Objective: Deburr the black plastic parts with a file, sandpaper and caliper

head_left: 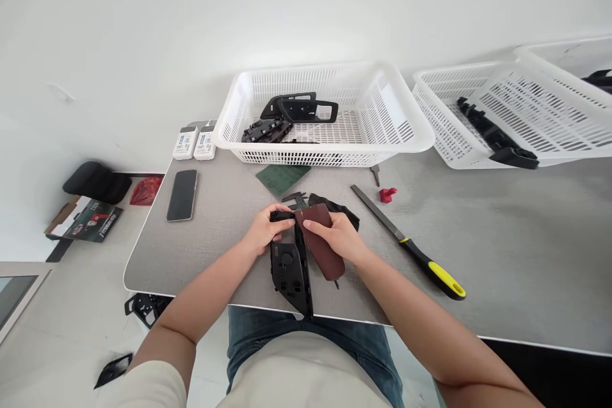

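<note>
My left hand [266,229] is closed round the upper end of a black plastic trim piece [289,271], whose lower tip reaches the table's front edge. In my right hand [340,233] is a folded strip of reddish-brown sandpaper [321,243], its upper left edge against the trim piece near my left fingers. Just beyond my hands lie a caliper [295,196], partly hidden, and a black cloth-like item [342,209]. A dark green sheet [282,178] rests farther back. To the right is a file with a black and yellow handle [421,261].
A white basket [329,152] with black plastic parts stands at the back; more white baskets [444,146] are at right. A red object [387,194] sits by the file. A phone [182,195] and two white boxes [195,143] lie left. Black parts [115,370] are on the floor.
</note>
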`<state>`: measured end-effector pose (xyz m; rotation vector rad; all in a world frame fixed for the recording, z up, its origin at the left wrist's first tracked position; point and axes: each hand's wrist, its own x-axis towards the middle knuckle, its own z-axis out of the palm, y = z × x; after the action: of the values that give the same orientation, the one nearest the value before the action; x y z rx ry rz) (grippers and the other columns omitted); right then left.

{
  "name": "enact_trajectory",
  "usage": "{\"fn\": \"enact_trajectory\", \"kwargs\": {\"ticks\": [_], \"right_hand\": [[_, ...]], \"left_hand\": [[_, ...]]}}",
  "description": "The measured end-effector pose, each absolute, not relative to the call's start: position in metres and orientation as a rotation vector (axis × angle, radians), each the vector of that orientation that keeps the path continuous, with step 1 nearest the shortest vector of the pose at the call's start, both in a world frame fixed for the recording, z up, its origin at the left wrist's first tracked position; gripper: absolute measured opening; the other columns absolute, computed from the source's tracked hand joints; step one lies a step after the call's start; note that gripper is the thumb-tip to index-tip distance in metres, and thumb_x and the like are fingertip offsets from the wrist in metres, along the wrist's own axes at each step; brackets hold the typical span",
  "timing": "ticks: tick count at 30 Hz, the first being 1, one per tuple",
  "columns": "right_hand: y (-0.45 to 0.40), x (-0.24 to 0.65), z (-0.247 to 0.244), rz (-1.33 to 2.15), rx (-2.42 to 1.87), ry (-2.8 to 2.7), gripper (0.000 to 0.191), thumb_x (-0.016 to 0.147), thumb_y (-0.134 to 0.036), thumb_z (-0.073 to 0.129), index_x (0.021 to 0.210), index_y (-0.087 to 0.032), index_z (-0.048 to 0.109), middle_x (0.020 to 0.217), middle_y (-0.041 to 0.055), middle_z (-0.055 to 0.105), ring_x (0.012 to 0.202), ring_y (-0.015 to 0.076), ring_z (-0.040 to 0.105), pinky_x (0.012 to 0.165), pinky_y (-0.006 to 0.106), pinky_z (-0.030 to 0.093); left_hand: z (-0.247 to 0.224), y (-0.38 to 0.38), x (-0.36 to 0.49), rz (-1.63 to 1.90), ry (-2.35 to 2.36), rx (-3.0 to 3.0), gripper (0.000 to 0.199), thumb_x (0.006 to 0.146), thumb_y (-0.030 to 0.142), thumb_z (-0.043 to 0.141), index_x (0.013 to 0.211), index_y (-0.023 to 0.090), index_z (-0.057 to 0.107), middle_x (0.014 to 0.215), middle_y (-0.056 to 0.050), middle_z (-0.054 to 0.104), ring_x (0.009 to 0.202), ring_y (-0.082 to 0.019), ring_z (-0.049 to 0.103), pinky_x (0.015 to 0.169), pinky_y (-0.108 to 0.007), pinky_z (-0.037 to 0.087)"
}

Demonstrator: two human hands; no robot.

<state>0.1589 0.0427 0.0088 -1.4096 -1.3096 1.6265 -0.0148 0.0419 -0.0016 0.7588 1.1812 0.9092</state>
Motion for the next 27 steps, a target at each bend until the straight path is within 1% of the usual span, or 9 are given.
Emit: {"fn": "enact_trajectory", "kwargs": {"ticks": [5, 10, 15, 19, 24, 27], "right_hand": [[0.0427, 0.1582, 0.0079, 1.514, -1.489, -1.291, 0.029, 0.064, -0.046, 0.065, 0.06, -0.019, 0.057, 0.054, 0.0002, 0.059, 0.049, 0.0144, 0.052, 0.045, 0.028, 0.041], [0.0412, 0.1603, 0.0099, 1.607, -1.423, -1.324, 0.027, 0.064, -0.044, 0.067, 0.061, -0.019, 0.058, 0.053, 0.0001, 0.06, 0.047, 0.0155, 0.054, 0.043, 0.028, 0.042], [0.0441, 0.1624, 0.008, 1.497, -1.481, -1.344, 0.025, 0.065, -0.043, 0.065, 0.061, -0.019, 0.058, 0.053, -0.0002, 0.059, 0.048, 0.0146, 0.053, 0.042, 0.026, 0.04], [0.045, 0.1634, 0.0093, 1.605, -1.446, -1.358, 0.024, 0.065, -0.042, 0.065, 0.062, -0.019, 0.058, 0.053, -0.0005, 0.058, 0.047, 0.0154, 0.053, 0.043, 0.028, 0.041], [0.0436, 0.1617, 0.0096, 1.452, -1.513, -1.416, 0.023, 0.067, -0.04, 0.062, 0.057, -0.02, 0.054, 0.052, -0.001, 0.056, 0.048, 0.0146, 0.051, 0.044, 0.027, 0.04], [0.0429, 0.1616, 0.0081, 1.508, -1.475, -1.433, 0.024, 0.067, -0.042, 0.062, 0.061, -0.02, 0.055, 0.054, -0.0007, 0.057, 0.049, 0.0151, 0.052, 0.045, 0.028, 0.041]], "left_hand": [[0.0004, 0.04, -0.0119, 0.889, 1.215, 0.756, 0.046, 0.049, 0.033, 0.085, 0.081, 0.016, 0.058, 0.055, 0.008, 0.045, 0.037, -0.001, 0.031, 0.034, -0.017, 0.019], [0.0017, 0.0391, -0.0102, 0.878, 1.223, 0.755, 0.045, 0.049, 0.032, 0.085, 0.08, 0.016, 0.057, 0.053, 0.008, 0.044, 0.036, -0.001, 0.031, 0.035, -0.017, 0.018], [0.001, 0.0385, -0.0103, 0.846, 1.196, 0.766, 0.044, 0.051, 0.032, 0.084, 0.08, 0.017, 0.056, 0.051, 0.009, 0.042, 0.036, -0.001, 0.03, 0.035, -0.017, 0.017], [0.0011, 0.0384, -0.0097, 0.845, 1.206, 0.768, 0.044, 0.051, 0.032, 0.084, 0.081, 0.016, 0.055, 0.051, 0.009, 0.042, 0.036, -0.001, 0.03, 0.036, -0.018, 0.016], [0.0001, 0.0391, -0.0097, 0.842, 1.212, 0.771, 0.044, 0.05, 0.031, 0.084, 0.08, 0.017, 0.055, 0.049, 0.01, 0.041, 0.035, -0.001, 0.029, 0.036, -0.018, 0.016], [-0.0002, 0.0393, -0.0098, 0.848, 1.209, 0.767, 0.044, 0.05, 0.032, 0.084, 0.08, 0.017, 0.055, 0.05, 0.01, 0.042, 0.035, -0.001, 0.029, 0.036, -0.018, 0.015]]}}
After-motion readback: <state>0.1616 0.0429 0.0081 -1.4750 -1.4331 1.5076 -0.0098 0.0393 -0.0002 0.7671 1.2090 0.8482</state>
